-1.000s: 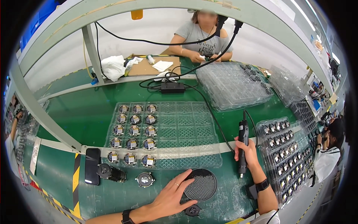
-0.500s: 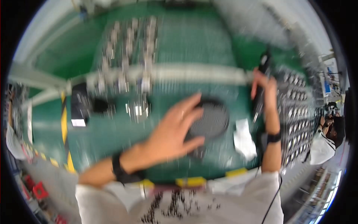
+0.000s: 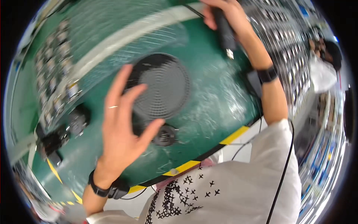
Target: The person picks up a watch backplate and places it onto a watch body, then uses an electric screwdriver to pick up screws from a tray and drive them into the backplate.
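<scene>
Left hand [image 3: 123, 128]: open, fingers spread, index and middle fingertips at the left rim of a round black dish [image 3: 162, 87] with a dimpled floor; blur, cannot tell whether they touch. Thumb points to a small round dark part [image 3: 165, 135], which lies between dish and the workbench's near edge.

Right hand [image 3: 232, 15]: closed round the body of a black electric screwdriver [image 3: 225, 35], bit end toward the near edge, well apart from the dish. Black band on each wrist.

Dish sits flat on the green workbench [image 3: 212, 97], about midway along it, near edge marked with yellow-black tape [image 3: 190, 165]. Toward the far left corner, a clear tray [image 3: 112, 61] with rows of round parts, smeared. Just beside its near side, another round dark part [image 3: 79, 119]. Along the right edge, more rows of parts [image 3: 289, 54]; beyond them, a person in white [image 3: 322, 74].
</scene>
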The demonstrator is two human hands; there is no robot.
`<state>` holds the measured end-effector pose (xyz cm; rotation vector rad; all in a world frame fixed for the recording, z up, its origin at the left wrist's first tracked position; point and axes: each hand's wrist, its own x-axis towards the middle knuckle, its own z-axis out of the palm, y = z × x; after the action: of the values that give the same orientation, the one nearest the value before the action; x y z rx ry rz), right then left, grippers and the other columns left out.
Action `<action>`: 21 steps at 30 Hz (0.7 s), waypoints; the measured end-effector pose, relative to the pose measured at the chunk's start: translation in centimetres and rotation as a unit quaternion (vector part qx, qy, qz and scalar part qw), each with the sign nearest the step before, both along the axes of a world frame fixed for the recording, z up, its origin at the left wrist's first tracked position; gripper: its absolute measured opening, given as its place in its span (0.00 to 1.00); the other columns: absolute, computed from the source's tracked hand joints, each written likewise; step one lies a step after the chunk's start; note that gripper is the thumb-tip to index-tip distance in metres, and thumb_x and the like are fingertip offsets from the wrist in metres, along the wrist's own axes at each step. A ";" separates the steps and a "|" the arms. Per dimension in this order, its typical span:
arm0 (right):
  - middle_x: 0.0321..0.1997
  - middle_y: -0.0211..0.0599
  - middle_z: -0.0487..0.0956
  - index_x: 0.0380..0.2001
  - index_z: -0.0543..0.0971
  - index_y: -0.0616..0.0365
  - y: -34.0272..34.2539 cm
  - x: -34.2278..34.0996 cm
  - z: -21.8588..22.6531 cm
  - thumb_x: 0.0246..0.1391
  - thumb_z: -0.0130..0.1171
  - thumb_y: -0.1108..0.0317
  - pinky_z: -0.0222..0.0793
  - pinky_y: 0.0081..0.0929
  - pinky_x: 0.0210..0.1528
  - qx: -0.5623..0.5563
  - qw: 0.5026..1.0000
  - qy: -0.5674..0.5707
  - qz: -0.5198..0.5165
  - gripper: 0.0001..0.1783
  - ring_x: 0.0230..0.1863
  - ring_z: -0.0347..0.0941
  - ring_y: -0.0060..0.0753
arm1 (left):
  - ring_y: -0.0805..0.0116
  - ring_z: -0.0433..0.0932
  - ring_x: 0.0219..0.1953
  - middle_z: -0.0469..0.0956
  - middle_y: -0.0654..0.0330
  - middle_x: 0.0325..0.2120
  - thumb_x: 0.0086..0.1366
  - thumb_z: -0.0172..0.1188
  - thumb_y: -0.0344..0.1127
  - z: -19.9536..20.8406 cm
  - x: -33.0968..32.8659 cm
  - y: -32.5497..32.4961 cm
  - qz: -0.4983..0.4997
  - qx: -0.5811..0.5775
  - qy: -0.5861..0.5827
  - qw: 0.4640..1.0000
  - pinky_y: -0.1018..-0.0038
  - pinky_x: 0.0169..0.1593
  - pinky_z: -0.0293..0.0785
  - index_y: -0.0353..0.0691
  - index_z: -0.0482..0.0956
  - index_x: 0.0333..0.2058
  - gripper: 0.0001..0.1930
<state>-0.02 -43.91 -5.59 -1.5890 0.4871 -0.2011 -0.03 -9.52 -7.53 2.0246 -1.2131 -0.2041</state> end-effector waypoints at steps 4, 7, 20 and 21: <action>0.28 0.44 0.82 0.34 0.80 0.73 0.5 1.5 -1.5 0.61 0.61 0.64 0.76 0.28 0.31 0.030 0.995 -0.078 0.056 0.17 0.26 0.81 0.33 | 0.44 0.58 0.73 0.58 0.44 0.72 0.60 0.68 0.38 0.1 0.0 0.8 0.022 0.043 -0.030 0.998 0.53 0.73 0.53 0.39 0.72 0.60 0.30; 0.21 0.42 0.79 0.24 0.79 0.66 -1.2 2.7 -5.5 0.51 0.67 0.62 0.75 0.31 0.27 0.083 0.978 -0.191 0.012 0.16 0.20 0.77 0.35 | 0.45 0.56 0.74 0.58 0.45 0.72 0.63 0.65 0.42 0.2 -0.6 -0.3 0.013 0.070 -0.026 0.997 0.53 0.74 0.49 0.38 0.70 0.61 0.29; 0.34 0.63 0.83 0.31 0.81 0.75 1.8 -5.3 0.2 0.45 0.61 0.62 0.79 0.44 0.42 -0.420 0.886 -0.196 -0.007 0.20 0.37 0.82 0.61 | 0.49 0.52 0.76 0.54 0.46 0.74 0.66 0.63 0.42 -1.1 -1.2 0.3 0.021 0.025 0.011 0.999 0.55 0.76 0.43 0.37 0.65 0.65 0.32; 0.36 0.60 0.83 0.34 0.82 0.74 3.4 -10.6 1.8 0.47 0.60 0.66 0.79 0.41 0.42 -0.413 0.873 -0.257 -0.037 0.18 0.38 0.82 0.59 | 0.50 0.52 0.76 0.54 0.47 0.74 0.67 0.61 0.42 -0.9 -1.1 0.7 0.019 0.032 0.006 0.999 0.56 0.76 0.43 0.37 0.65 0.66 0.32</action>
<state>-10.64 -40.48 -3.75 -2.2344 0.0142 -0.9671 -1.16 -8.79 -8.44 2.0968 -1.1736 -0.2386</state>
